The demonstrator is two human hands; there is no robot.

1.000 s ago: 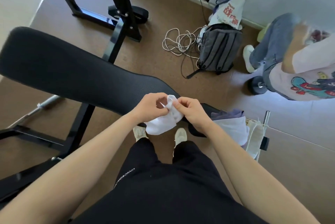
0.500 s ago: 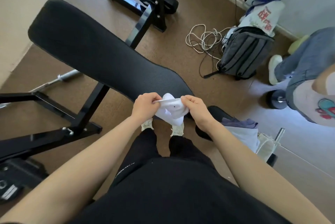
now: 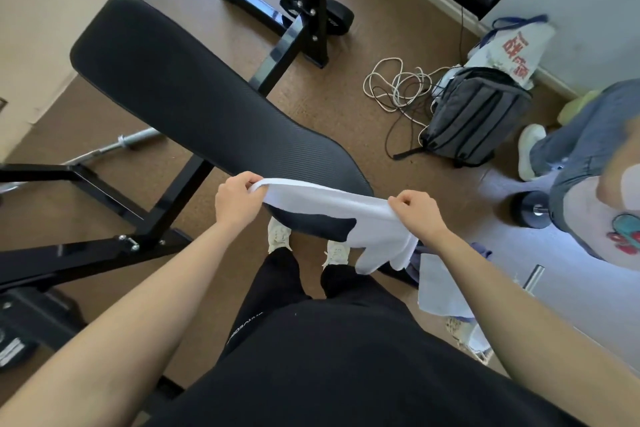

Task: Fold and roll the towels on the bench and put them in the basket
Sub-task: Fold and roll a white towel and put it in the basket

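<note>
Clearly the limp white cloth towel (image 3: 332,205) sags between the left hand (image 3: 237,201) and right hand (image 3: 417,213), each pinching a top corner.

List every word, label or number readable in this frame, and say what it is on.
No text can be read in full.
Bag: large red characters, too blurred to read.
Trousers: a line of white lettering, too small to read.
Weight plate: a pale marking, unreadable.
</note>
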